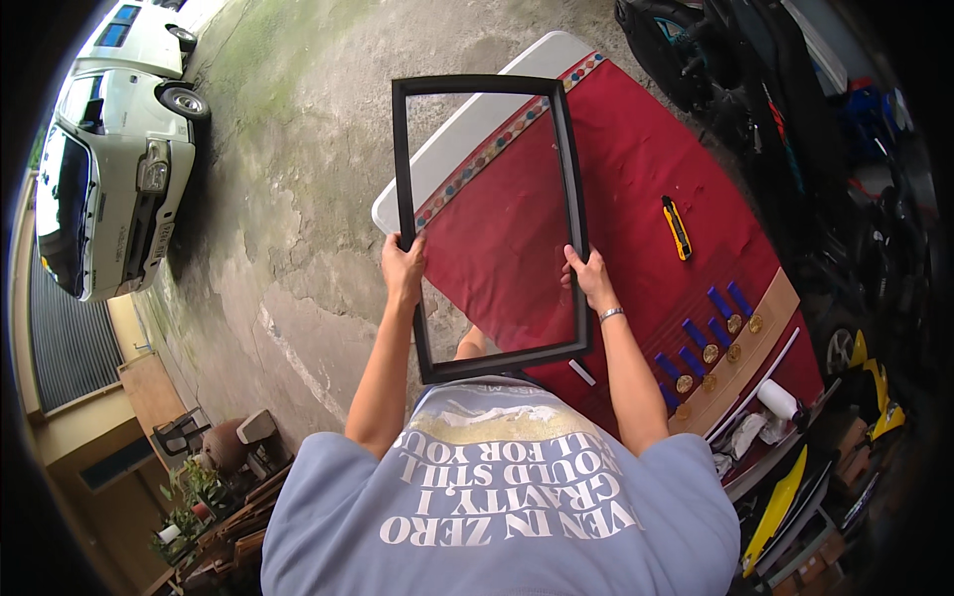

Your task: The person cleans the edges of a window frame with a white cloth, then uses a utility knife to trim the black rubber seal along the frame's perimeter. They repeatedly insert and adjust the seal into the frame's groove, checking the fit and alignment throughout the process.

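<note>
Both hands gripped one black picture frame (pixel 489 223) in the head view, held up in the air at the centre of the picture. Left hand (pixel 402 266) was closed around the left rail of the frame, a little below its middle, with the thumb on the front side. Right hand (pixel 590 275) was closed on the right rail at nearly the same height; a thin bracelet (pixel 610 314) sat on that wrist. The frame appeared to have a clear pane, because the ground and the cloth were visible through it.

Behind the frame, toward the right, stood a white table (pixel 467 124) covered with a red cloth (pixel 636 179). On the cloth lay a yellow utility knife (pixel 677 227), right of centre, and lower right a group of medals with blue ribbons (pixel 708 338). A white roll (pixel 778 399) lay at the lower right end of the table. A white van (pixel 109 169) was parked at the upper left, on the concrete.

To hold such a frame well, I judge that the two hands should stay level and press on the rails only, not on the pane, so the frame does not twist or take fingerprints.
</note>
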Tool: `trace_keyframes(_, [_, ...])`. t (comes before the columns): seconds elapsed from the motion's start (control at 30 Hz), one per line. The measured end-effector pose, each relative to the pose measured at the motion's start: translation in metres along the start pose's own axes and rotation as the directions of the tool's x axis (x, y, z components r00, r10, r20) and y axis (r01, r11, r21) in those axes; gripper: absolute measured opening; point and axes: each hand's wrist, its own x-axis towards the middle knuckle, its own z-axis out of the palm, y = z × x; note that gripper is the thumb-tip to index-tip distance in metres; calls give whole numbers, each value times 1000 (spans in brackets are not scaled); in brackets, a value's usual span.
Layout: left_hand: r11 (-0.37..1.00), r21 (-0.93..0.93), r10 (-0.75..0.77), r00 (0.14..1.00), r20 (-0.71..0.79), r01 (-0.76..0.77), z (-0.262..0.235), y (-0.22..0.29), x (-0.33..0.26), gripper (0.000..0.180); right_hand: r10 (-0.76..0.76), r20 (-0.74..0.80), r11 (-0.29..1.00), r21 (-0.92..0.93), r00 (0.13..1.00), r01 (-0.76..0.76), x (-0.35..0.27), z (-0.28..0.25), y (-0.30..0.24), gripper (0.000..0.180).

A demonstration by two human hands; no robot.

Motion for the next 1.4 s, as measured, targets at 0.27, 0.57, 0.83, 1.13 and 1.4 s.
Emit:
trace_keyframes(0.27, [844, 257, 443, 882, 161, -471, -53, 197, -27, 31, -217, -95, 815, 529, 971, 234, -9, 74, -41, 32])
trace_keyframes(0.57, [408, 590, 738, 632, 235, -696, -64, 338, -128, 32, -389, -58, 508, 819, 919, 267, -10, 146, -81, 23])
trace_keyframes(0.83, [174, 577, 827, 437, 354, -798, -79, 362, -144, 40, -418, -83, 398, 878, 905, 265, -41, 166, -89, 21])
trace_keyframes(1.13, [253, 432, 713, 469, 522, -866, -76, 391, -84, 46, -392, -271, 403, 809, 879, 429, -52, 158, -92, 36])
trace_keyframes(1.4, [471, 116, 360, 310, 880, -874, 37, 361, 76, 41, -35, -627, 675, 559, 778, 481, -84, 224, -35, 24])
